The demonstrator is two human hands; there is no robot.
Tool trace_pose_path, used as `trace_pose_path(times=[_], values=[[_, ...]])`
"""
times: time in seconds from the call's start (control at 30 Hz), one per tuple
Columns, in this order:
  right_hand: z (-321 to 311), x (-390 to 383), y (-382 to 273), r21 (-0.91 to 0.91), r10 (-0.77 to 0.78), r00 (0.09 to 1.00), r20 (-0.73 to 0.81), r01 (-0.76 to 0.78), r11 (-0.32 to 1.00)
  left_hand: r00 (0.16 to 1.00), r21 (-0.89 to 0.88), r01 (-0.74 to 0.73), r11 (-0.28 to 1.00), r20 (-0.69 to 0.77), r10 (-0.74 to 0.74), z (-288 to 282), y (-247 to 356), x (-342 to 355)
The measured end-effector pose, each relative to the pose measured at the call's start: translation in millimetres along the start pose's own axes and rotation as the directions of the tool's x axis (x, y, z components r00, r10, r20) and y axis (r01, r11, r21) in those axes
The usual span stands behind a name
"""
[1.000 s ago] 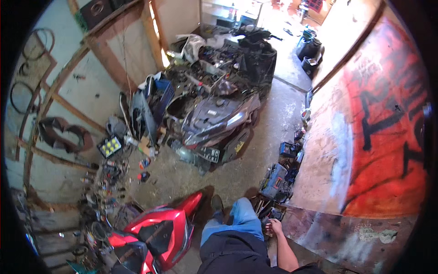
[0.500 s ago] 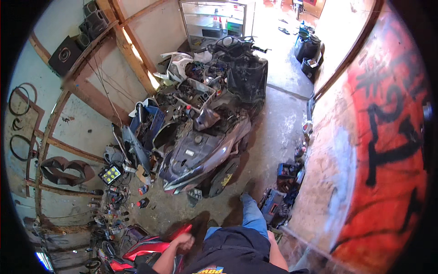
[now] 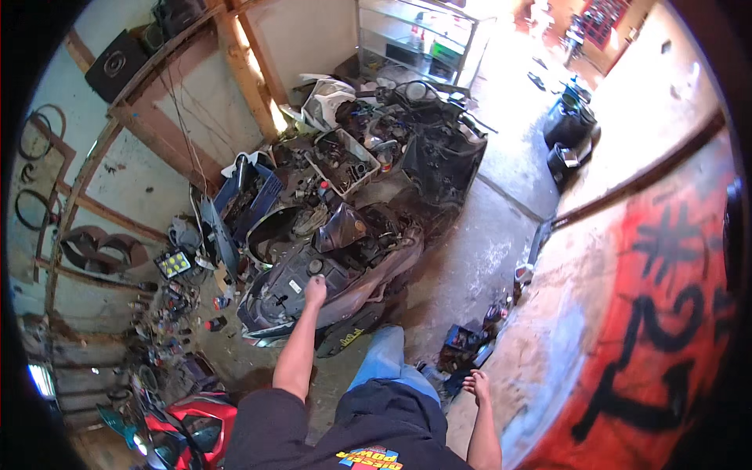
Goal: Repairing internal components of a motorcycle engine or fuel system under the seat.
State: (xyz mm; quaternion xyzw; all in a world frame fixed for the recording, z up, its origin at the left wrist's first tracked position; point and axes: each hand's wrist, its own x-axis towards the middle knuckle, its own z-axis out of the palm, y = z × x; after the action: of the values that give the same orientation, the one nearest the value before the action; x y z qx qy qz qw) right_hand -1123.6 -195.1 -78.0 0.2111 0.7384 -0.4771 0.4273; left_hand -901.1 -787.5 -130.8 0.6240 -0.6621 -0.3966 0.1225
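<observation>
My left arm reaches forward over the dark grey, partly stripped scooter. At its end my left hand is closed, seen from the back, just below the round cap on the scooter's rear top. Its fingertips are hidden, so I cannot make out what they hold, if anything, or whether they touch the body. Low on my right side, near the parts on the floor, my right hand hangs with fingers apart and nothing in it.
Behind my left elbow stands a red motorcycle. Several bottles and parts line the left wall. Beyond the scooter lie a bin of parts and a glass display case. A blue toolbox sits by the painted right wall.
My left hand has moved from beside the red motorcycle up to the scooter's rear. I stand closer to the scooter, and my right hand has come into sight.
</observation>
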Motion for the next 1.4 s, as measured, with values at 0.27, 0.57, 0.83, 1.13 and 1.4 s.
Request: trace_pose_path(times=[0.27, 0.57, 0.83, 1.13, 1.4], values=[[11.8, 49.9, -40.0, -0.231, 0.151, 0.98, 0.134, -0.117, 0.966, 0.934, -0.133, 0.214, 0.968, -0.261, -0.243, 52.6, 19.6, 92.2], [-2.7, 86.6, -181.0, -0.385, 0.133, 0.989, 0.066, -0.098, 0.918, 0.664, -0.419, 0.487, 0.766, -0.392, -0.637, 114.0, -3.7, 144.3], [26.9, 131.6, -278.3, -0.521, 0.013, 0.984, 0.177, 0.082, 0.85, 0.896, -0.479, 0.37, 0.796, -0.044, -0.442, 103.4, 36.3, 145.1], [27.6, 210.1, -328.4, -0.687, -0.08, 0.901, 0.426, 0.38, 0.62, 0.981, -0.25, 0.146, 0.957, -0.09, -0.173, 67.8, 121.9, 116.0], [44.1, 257.6, -427.7, -0.655, 0.017, 0.914, 0.406, 0.278, 0.703, 0.972, -0.186, 0.029, 0.982, -0.222, -0.071, 87.8, 184.1, 65.5]])
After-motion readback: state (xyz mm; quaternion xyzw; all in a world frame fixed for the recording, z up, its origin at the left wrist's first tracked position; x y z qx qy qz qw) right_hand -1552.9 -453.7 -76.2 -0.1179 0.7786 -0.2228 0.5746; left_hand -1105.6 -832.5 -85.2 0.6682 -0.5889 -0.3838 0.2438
